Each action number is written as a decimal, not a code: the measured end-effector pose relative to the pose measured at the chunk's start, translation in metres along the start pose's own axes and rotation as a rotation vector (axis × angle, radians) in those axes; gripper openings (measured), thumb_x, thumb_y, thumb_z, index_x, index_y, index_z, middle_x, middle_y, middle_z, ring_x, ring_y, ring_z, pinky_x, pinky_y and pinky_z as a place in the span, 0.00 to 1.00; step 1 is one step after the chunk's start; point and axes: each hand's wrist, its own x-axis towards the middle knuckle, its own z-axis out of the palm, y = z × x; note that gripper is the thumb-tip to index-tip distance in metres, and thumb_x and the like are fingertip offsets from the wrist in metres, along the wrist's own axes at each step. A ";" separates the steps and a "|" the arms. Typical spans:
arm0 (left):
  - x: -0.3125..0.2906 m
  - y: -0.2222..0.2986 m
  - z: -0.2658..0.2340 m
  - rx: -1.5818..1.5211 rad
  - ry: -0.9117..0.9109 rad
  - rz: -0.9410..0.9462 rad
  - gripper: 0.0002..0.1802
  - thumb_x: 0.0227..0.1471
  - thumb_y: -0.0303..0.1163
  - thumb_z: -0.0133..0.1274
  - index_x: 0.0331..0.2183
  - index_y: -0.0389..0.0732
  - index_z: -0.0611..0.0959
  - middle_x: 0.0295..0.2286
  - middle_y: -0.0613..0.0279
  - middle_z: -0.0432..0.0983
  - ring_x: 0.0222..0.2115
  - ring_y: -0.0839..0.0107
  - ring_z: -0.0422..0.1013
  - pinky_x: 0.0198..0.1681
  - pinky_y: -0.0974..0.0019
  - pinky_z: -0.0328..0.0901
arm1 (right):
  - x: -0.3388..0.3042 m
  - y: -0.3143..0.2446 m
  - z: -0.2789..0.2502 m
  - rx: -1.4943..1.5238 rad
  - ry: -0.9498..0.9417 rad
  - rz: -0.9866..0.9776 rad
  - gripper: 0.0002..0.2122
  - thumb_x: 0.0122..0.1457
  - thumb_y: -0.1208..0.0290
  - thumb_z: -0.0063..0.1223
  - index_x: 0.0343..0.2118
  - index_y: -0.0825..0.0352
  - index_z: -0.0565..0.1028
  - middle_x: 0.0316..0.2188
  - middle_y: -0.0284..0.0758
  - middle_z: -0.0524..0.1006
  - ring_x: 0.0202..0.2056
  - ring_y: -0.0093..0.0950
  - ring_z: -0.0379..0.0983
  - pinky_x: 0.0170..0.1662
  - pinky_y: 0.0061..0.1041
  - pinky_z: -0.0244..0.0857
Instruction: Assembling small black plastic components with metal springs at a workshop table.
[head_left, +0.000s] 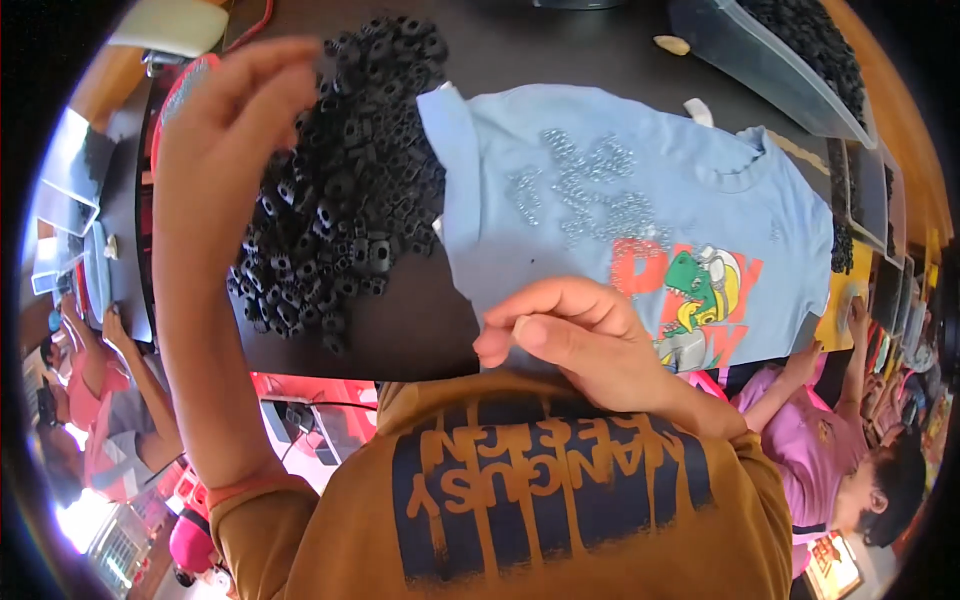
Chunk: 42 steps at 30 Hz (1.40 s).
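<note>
My left hand (235,125) is raised over the left side of the table, slightly blurred. Its fingers are bent, with the tips drawn near the thumb; anything between them cannot be made out. Beneath and beside it lies a big pile of small black plastic parts (360,190). My right hand (590,345) is over the front edge of a light blue T-shirt (510,110), its fingers curled and the thumb pressed to them. Whatever it grips is hidden or too small to name. Many small metal springs (600,190) are scattered on the shirt, above its printed dinosaur.
Next to my left wrist is a red-rimmed tray (190,85) of small metal pieces. A clear plastic bin (770,65) with more black parts stands at the back right. A person in a pink shirt (815,430) works at the right; others sit at the left.
</note>
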 end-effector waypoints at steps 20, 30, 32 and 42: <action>-0.010 -0.033 0.028 0.714 0.010 0.472 0.08 0.44 0.30 0.52 0.29 0.36 0.78 0.26 0.55 0.70 0.29 0.53 0.67 0.33 0.57 0.61 | 0.002 0.004 0.002 -0.056 0.035 -0.051 0.09 0.60 0.73 0.45 0.39 0.73 0.72 0.32 0.41 0.76 0.36 0.29 0.73 0.42 0.31 0.67; -0.050 0.001 0.029 0.097 0.013 0.006 0.14 0.44 0.23 0.54 0.38 0.39 0.78 0.27 0.64 0.73 0.24 0.80 0.67 0.29 0.76 0.63 | 0.001 0.005 0.000 -0.023 0.031 -0.057 0.10 0.60 0.74 0.45 0.41 0.73 0.71 0.33 0.41 0.76 0.37 0.29 0.73 0.44 0.30 0.66; -0.073 0.020 0.034 -0.147 -0.123 -0.122 0.18 0.43 0.19 0.52 0.41 0.36 0.76 0.31 0.68 0.71 0.32 0.81 0.66 0.34 0.80 0.61 | -0.001 0.005 -0.001 0.035 0.055 -0.016 0.10 0.60 0.76 0.45 0.44 0.70 0.71 0.39 0.36 0.75 0.40 0.22 0.71 0.45 0.21 0.65; -0.135 0.005 0.072 -0.597 -0.241 0.012 0.20 0.43 0.20 0.58 0.41 0.35 0.72 0.28 0.63 0.72 0.24 0.82 0.67 0.27 0.78 0.64 | 0.000 0.013 -0.005 -0.395 -0.143 -0.307 0.11 0.58 0.81 0.46 0.45 0.72 0.69 0.40 0.35 0.70 0.42 0.21 0.68 0.42 0.18 0.62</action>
